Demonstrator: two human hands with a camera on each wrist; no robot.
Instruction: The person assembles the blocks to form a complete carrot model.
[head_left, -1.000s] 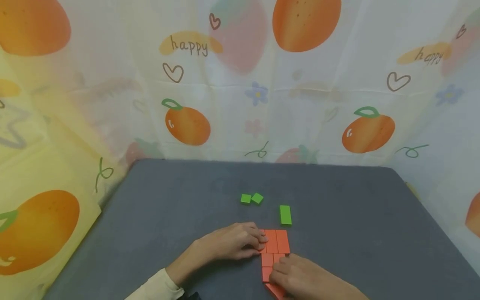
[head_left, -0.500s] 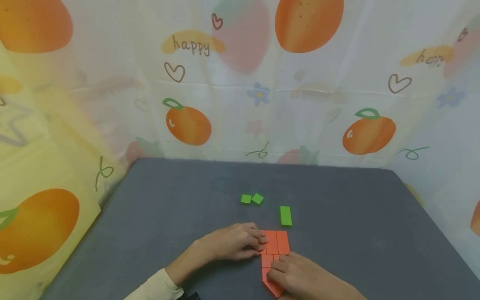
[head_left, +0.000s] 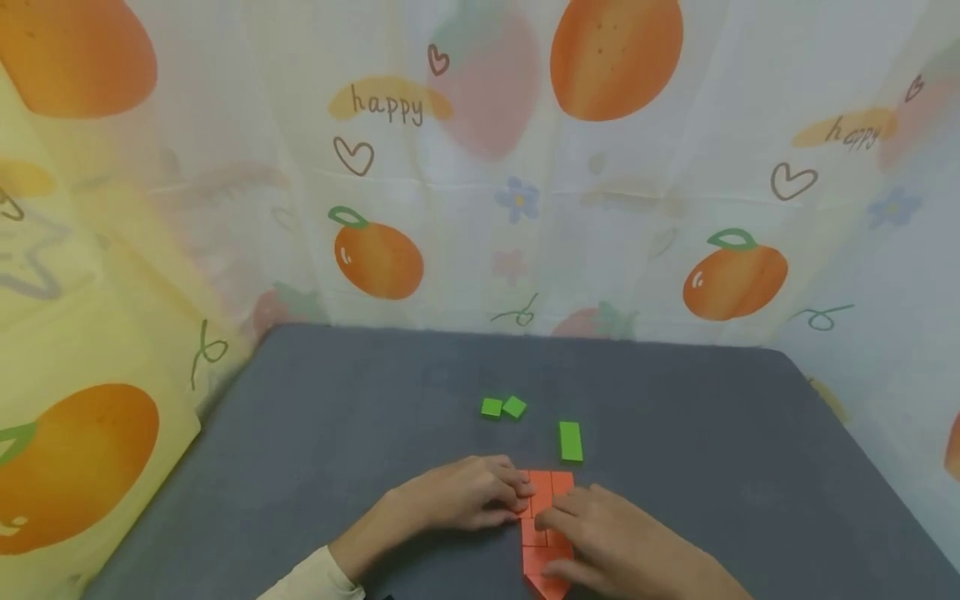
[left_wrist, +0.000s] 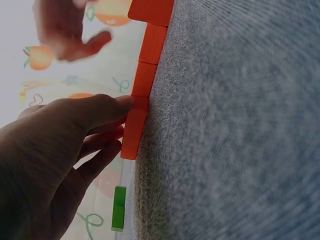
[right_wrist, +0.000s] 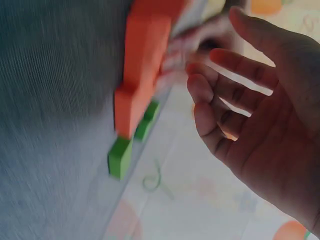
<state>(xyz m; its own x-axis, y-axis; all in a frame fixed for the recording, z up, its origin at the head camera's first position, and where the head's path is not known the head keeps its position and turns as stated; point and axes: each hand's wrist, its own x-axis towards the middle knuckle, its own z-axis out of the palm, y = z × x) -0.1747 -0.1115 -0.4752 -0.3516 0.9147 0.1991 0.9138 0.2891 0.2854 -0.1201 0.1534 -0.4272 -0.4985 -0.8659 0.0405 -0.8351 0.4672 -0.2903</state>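
Several orange-red wooden blocks (head_left: pixel 541 492) lie fitted together on the dark table, with upright rectangles at the far end and a pointed end near me. Against their left side rests my left hand (head_left: pixel 474 495); in the left wrist view its thumb (left_wrist: pixel 112 107) and fingertips touch the blocks' edge without curling round them. My right hand (head_left: pixel 618 542) hovers over the lower right blocks and partly hides them. The right wrist view shows its fingers loosely bent, apart from the blocks, holding nothing.
Beyond the orange-red blocks lies a green rectangular block (head_left: pixel 571 442). Two small green blocks, a left one (head_left: pixel 491 407) and a right one (head_left: pixel 514 407), sit farther back. A fruit-patterned curtain (head_left: pixel 465 200) hangs behind the grey table (head_left: pixel 337 417).
My right hand has come off the pointed end of the blocks and spread its fingers. That end now sits flush with the others. The left hand stays at the blocks' left side.
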